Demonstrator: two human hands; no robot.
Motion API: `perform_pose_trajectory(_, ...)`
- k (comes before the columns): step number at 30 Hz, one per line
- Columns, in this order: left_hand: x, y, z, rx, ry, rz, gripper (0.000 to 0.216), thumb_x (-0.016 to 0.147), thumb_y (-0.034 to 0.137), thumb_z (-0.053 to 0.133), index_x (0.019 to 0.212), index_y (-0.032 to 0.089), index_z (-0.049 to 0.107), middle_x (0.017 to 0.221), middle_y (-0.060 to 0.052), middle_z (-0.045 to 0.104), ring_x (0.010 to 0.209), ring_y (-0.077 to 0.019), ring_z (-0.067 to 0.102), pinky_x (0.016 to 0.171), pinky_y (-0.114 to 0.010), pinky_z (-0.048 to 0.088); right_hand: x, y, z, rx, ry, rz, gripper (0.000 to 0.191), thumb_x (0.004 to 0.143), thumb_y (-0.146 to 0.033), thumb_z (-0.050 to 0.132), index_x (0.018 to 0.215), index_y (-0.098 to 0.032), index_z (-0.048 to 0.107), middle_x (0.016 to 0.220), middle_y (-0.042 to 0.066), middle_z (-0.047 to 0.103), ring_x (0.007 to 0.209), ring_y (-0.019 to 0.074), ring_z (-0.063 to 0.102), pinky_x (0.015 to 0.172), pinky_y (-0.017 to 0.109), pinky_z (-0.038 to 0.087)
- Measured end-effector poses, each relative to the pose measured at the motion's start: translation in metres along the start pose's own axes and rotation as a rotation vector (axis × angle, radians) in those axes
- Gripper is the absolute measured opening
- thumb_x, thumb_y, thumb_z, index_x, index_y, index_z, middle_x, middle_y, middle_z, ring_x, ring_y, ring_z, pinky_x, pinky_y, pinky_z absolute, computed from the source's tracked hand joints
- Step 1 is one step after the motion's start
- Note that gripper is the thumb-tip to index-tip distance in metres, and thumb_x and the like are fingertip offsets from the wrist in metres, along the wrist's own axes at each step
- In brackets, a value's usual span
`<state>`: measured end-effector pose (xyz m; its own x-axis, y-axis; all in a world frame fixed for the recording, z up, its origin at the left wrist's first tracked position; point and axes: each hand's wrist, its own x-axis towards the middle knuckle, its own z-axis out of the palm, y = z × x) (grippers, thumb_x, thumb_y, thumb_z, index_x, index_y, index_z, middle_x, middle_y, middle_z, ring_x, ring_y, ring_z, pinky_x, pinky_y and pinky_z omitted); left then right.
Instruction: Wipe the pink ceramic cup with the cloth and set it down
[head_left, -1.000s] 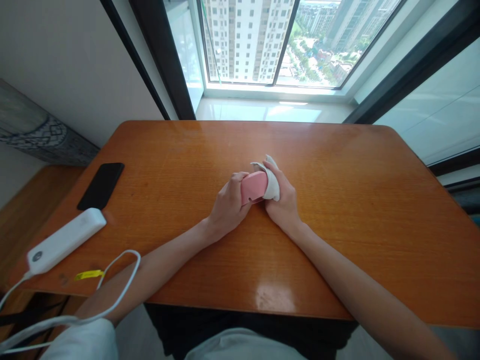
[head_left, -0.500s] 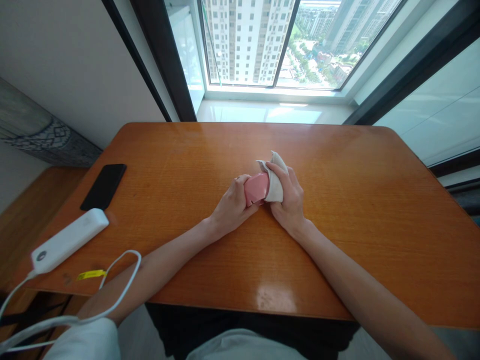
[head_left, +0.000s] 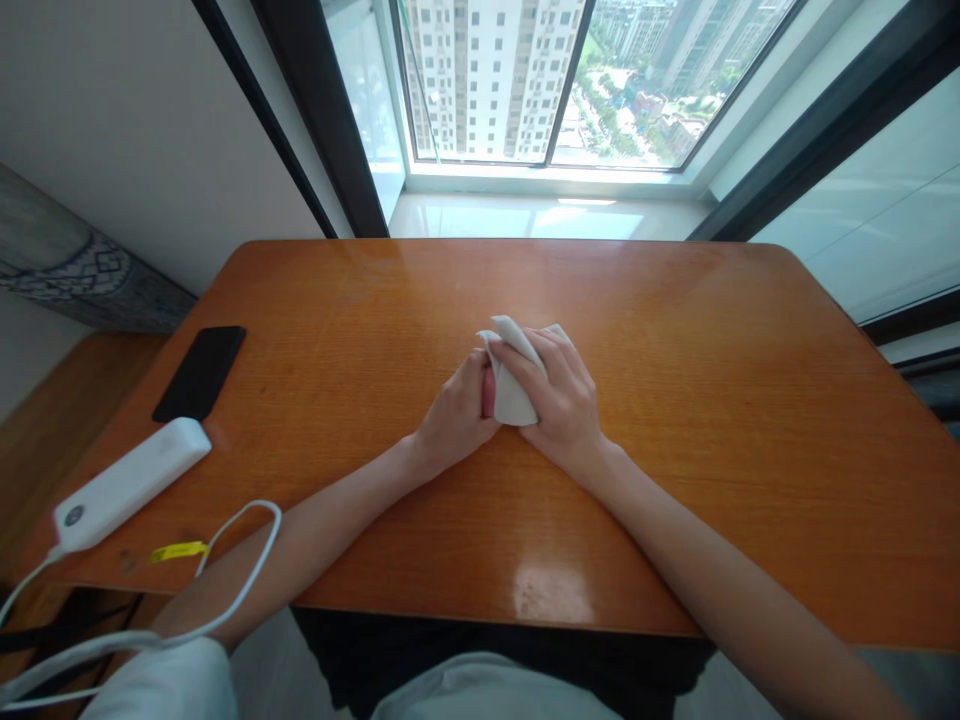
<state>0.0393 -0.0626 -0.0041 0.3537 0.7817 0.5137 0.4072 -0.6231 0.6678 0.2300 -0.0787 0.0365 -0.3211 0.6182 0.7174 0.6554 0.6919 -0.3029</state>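
The pink object [head_left: 488, 392] is in front of you, above the middle of the worktop [head_left: 712, 450], mostly hidden; only a narrow strip of it shows between your fingers and the white cloth [head_left: 513, 395]. Your left hand [head_left: 459, 410] is curled around its left side, gripping it. The cloth covers its right side, with loose corners poking up at the far side. Your right hand [head_left: 564, 400] is bent over the cloth, pressing it against the pink object, fingers reaching left towards your left hand. You cannot tell from here whether either hand touches the worktop.

Well to the left of your hands, a black phone [head_left: 199, 373] lies flat near the left edge of the worktop. Just nearer than the phone is a long white box [head_left: 135, 483] with a round mark at its near end, where a thin lead runs off to the left. To its right, a white cable [head_left: 262, 560] loops over your left forearm, with a yellow tag [head_left: 178, 551] beside the loop. Beyond the worktop's far edge, a window [head_left: 480, 90] looks out on tall buildings and greenery.
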Motion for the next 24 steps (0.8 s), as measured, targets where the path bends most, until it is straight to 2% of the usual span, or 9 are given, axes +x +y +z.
perform_pose_trajectory(4, 0.003, 0.001, -0.002, 0.029, -0.005, 0.017, 0.06, 0.096, 0.026, 0.074, 0.147, 0.026, 0.043, 0.141, -0.014, 0.068, 0.126, -0.0304, 0.074, 0.106, -0.049, 0.065, -0.006, 0.013, 0.009, 0.261, 0.098, 0.327, 0.06, 0.098, -0.022, 0.071, 0.156, -0.032, 0.064, 0.151, 0.01, 0.074, 0.135, 0.032, 0.074, 0.115, 0.054, 0.063)
perform_pose_trajectory(7, 0.002, 0.0, -0.003, 0.046, 0.008, 0.015, 0.057, 0.097, 0.027, 0.073, 0.145, 0.024, 0.043, 0.139, -0.014, 0.068, 0.124, -0.0289, 0.074, 0.106, -0.047, 0.064, -0.01, 0.014, 0.015, 0.353, 0.131, 0.433, 0.063, 0.094, -0.024, 0.071, 0.156, -0.028, 0.062, 0.152, 0.011, 0.075, 0.135, 0.0321, 0.075, 0.114, 0.054, 0.064)
perform_pose_trajectory(9, -0.001, -0.002, -0.001, 0.039, 0.029, -0.004, 0.05, 0.101, 0.03, 0.069, 0.144, 0.024, 0.044, 0.137, -0.015, 0.069, 0.121, -0.0286, 0.075, 0.103, -0.048, 0.065, -0.01, 0.007, 0.015, 0.268, 0.124, 0.386, 0.065, 0.095, -0.022, 0.07, 0.159, -0.029, 0.059, 0.153, 0.013, 0.073, 0.136, 0.0332, 0.075, 0.114, 0.056, 0.065)
perform_pose_trajectory(13, -0.006, -0.006, 0.006, 0.016, 0.036, -0.035, 0.037, 0.108, 0.034, 0.059, 0.142, 0.025, 0.048, 0.127, -0.014, 0.074, 0.114, -0.0327, 0.078, 0.093, -0.056, 0.068, -0.005, -0.013, 0.008, -0.015, 0.029, -0.034, 0.062, 0.1, -0.016, 0.066, 0.159, -0.035, 0.062, 0.162, 0.009, 0.069, 0.153, 0.0363, 0.064, 0.131, 0.065, 0.05)
perform_pose_trajectory(15, -0.006, -0.006, 0.009, 0.012, 0.015, -0.022, 0.041, 0.107, 0.035, 0.062, 0.145, 0.027, 0.049, 0.133, -0.014, 0.075, 0.121, -0.0355, 0.077, 0.097, -0.062, 0.068, -0.002, -0.015, 0.006, -0.078, 0.01, -0.193, 0.057, 0.103, -0.013, 0.062, 0.155, -0.037, 0.066, 0.162, 0.003, 0.071, 0.154, 0.0332, 0.064, 0.137, 0.063, 0.044)
perform_pose_trajectory(16, -0.006, -0.006, 0.009, 0.012, 0.004, -0.011, 0.045, 0.106, 0.035, 0.064, 0.147, 0.027, 0.049, 0.139, -0.015, 0.074, 0.128, -0.0363, 0.076, 0.102, -0.063, 0.067, -0.002, -0.012, 0.005, -0.077, 0.006, -0.218, 0.056, 0.104, -0.013, 0.062, 0.154, -0.037, 0.066, 0.161, 0.002, 0.072, 0.153, 0.0322, 0.065, 0.138, 0.062, 0.044)
perform_pose_trajectory(18, -0.005, -0.004, 0.007, 0.015, -0.006, 0.001, 0.047, 0.106, 0.033, 0.065, 0.149, 0.025, 0.048, 0.145, -0.016, 0.071, 0.136, -0.0353, 0.073, 0.109, -0.061, 0.066, -0.003, -0.004, 0.004, -0.019, 0.017, -0.162, 0.057, 0.104, -0.017, 0.065, 0.157, -0.036, 0.065, 0.16, 0.005, 0.072, 0.151, 0.0335, 0.067, 0.134, 0.06, 0.049)
perform_pose_trajectory(22, -0.004, 0.001, 0.002, 0.022, 0.038, -0.013, 0.043, 0.106, 0.031, 0.061, 0.146, 0.021, 0.047, 0.137, -0.017, 0.071, 0.127, -0.03, 0.076, 0.107, -0.053, 0.067, -0.008, 0.006, 0.003, 0.116, 0.081, 0.196, 0.071, 0.098, -0.018, 0.067, 0.167, -0.032, 0.055, 0.153, 0.012, 0.073, 0.135, 0.0351, 0.076, 0.112, 0.057, 0.067)
perform_pose_trajectory(24, -0.005, 0.0, 0.002, -0.024, 0.054, -0.021, 0.04, 0.106, 0.031, 0.061, 0.144, 0.023, 0.049, 0.132, -0.015, 0.072, 0.118, -0.0295, 0.078, 0.1, -0.053, 0.068, -0.009, 0.0, 0.005, 0.07, 0.073, 0.155, 0.075, 0.096, -0.016, 0.066, 0.168, -0.031, 0.053, 0.158, 0.013, 0.07, 0.141, 0.0382, 0.072, 0.117, 0.062, 0.063)
